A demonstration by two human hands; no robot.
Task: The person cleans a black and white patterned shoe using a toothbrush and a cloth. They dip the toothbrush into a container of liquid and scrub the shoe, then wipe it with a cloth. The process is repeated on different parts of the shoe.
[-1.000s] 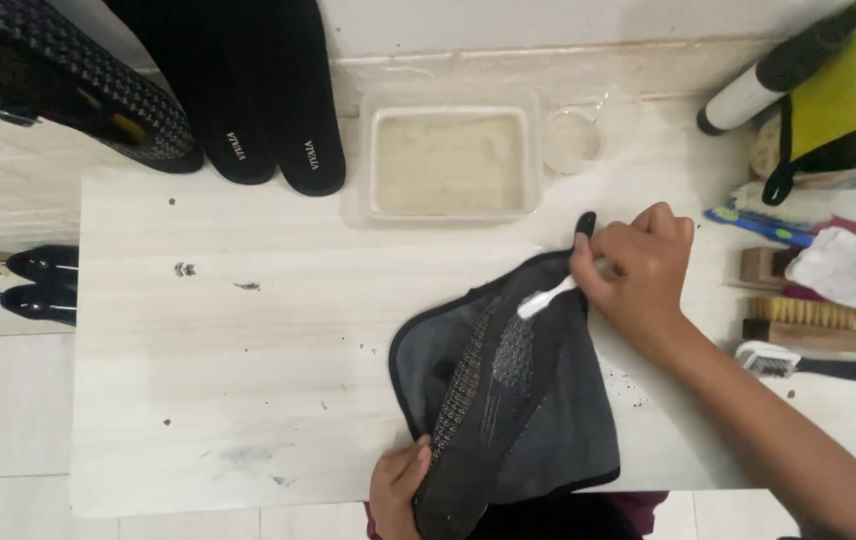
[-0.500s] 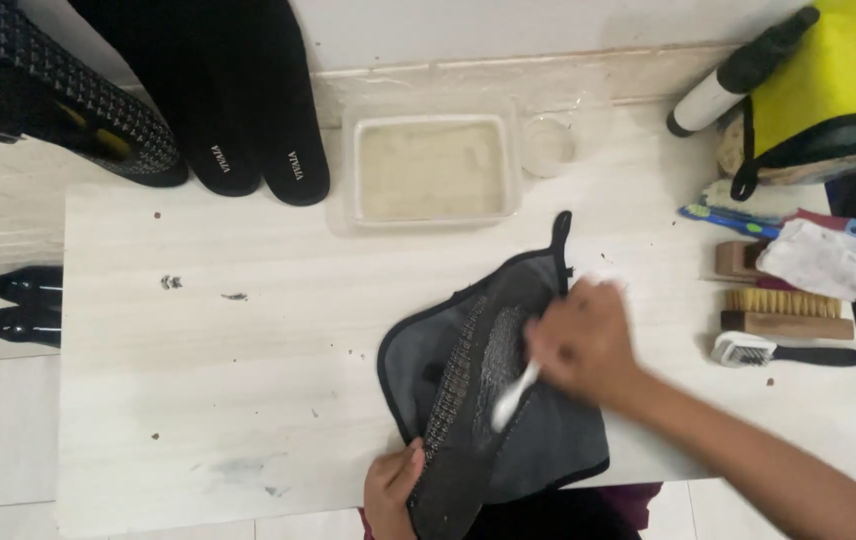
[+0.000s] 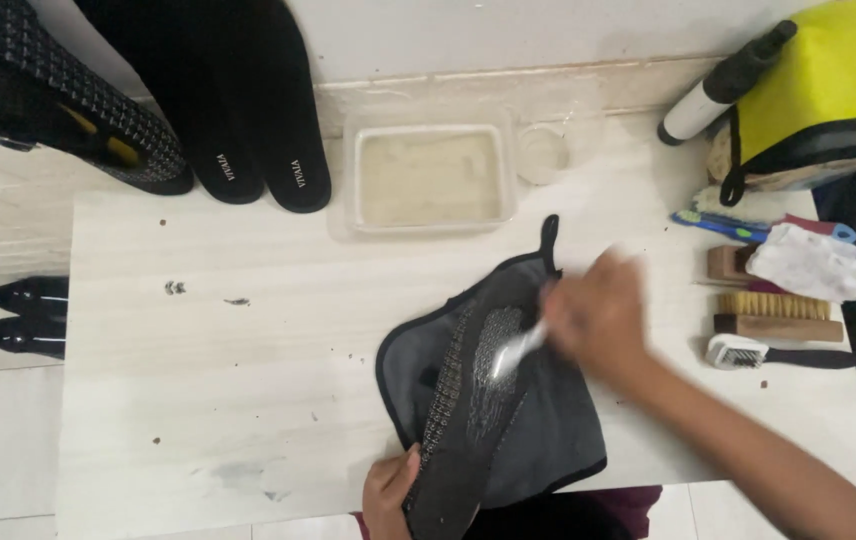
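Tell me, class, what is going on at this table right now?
A person is scrubbing the sole of a dark shoe that lies sole-up on a grey cloth on the pale table. The left hand steadies the shoe at its near end, while the right hand, blurred, holds a small white brush against the sole. A tub of cloudy water sits behind, and other brushes lie to the right.
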